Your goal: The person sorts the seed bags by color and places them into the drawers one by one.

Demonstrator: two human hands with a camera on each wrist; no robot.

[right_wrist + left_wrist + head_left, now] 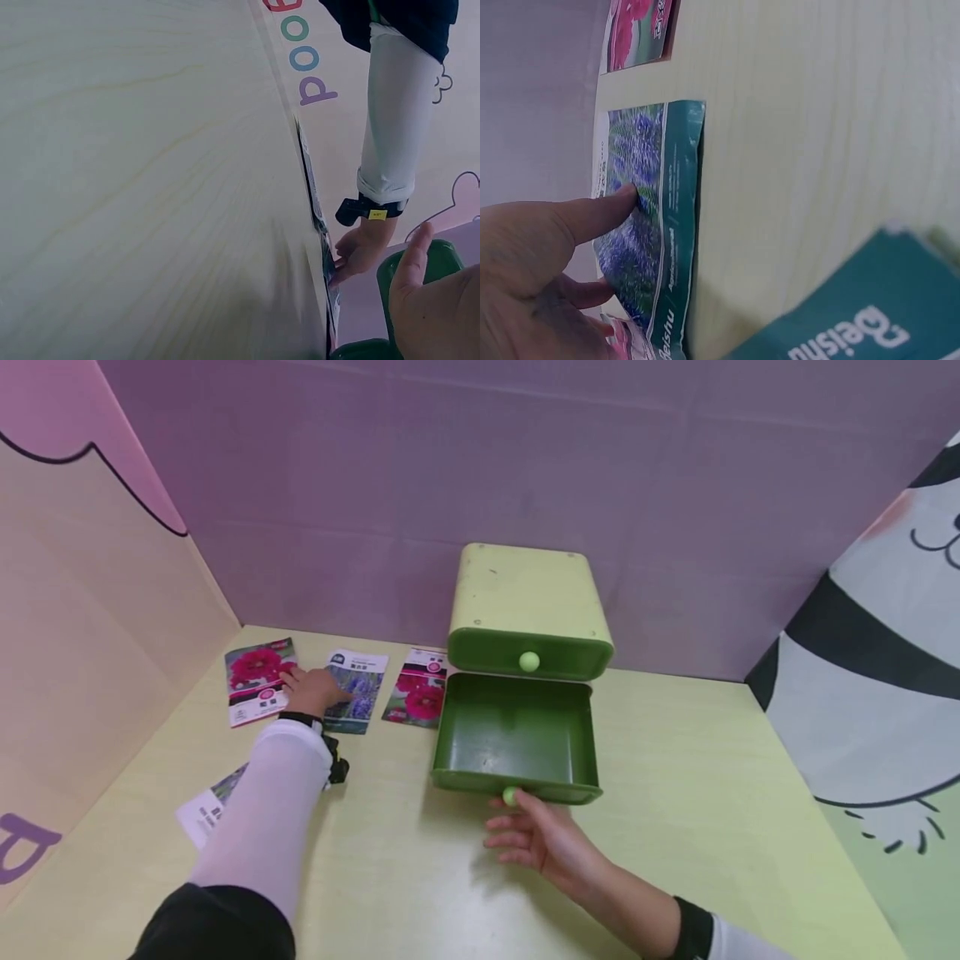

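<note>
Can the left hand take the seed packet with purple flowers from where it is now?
Probably yes. The left hand already rests on the purple-flower seed packet, a fingertip touching its face. The packet lies flat on the table, with nothing on top of it.

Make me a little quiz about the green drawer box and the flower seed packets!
1. True or false: the lower drawer is pulled out.
2. Which packet does the left hand touch? A red-flower packet, B purple-flower packet, C none.
3. Fill in: the right hand is just below the lower drawer's small round ____.

Key: 1 true; 2 B; 3 knob.
</note>
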